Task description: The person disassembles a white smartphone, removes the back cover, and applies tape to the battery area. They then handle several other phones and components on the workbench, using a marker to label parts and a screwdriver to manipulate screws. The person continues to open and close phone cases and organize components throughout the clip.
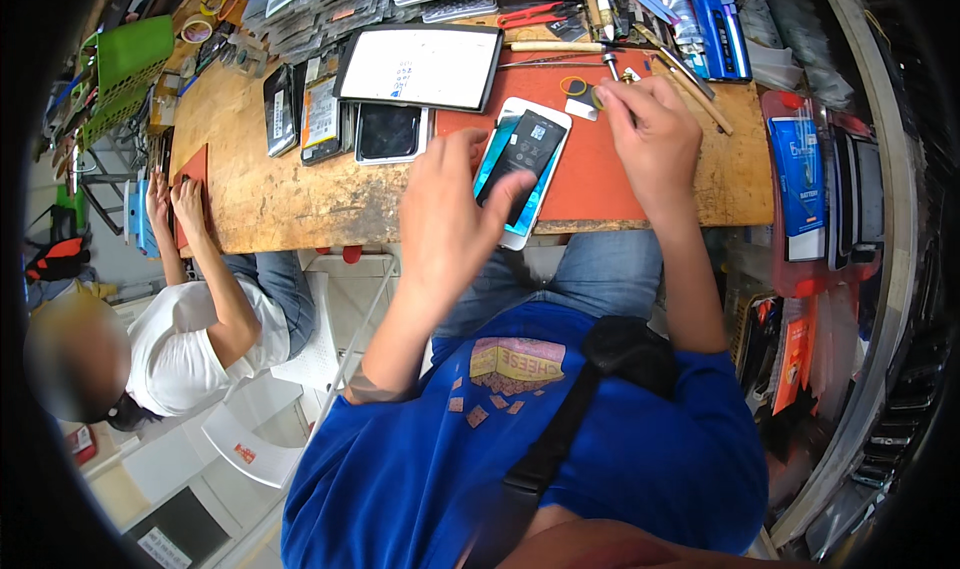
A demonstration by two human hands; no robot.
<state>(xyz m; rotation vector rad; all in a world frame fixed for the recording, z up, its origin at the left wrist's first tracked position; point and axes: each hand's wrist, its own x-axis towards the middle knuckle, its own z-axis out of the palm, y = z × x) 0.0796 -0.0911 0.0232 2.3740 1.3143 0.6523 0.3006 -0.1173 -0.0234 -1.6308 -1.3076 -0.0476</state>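
Note:
A white-framed phone (519, 231) with a blue screen lies tilted on the orange-red mat in front of me. On its screen rests a black phone battery (531, 147) with a printed label. My left hand (447, 209) grips the phone's left side, thumb over the battery, and its other fingertips are partly hidden. Right of the phone, my right hand (655, 139) is raised above the mat with thumb and index finger pinched. Something small and yellowish shows at those fingertips, too small to name. Just beside them lie a yellow ring (572, 85) and a small white piece (581, 110).
A whiteboard-like tablet (420, 66) and a dark-screened phone (388, 132) lie left of the mat (600, 184). Tools, including red tweezers (532, 16), crowd the back. A blue battery package (798, 174) hangs at right. Another person (200, 329) sits at the bench's left.

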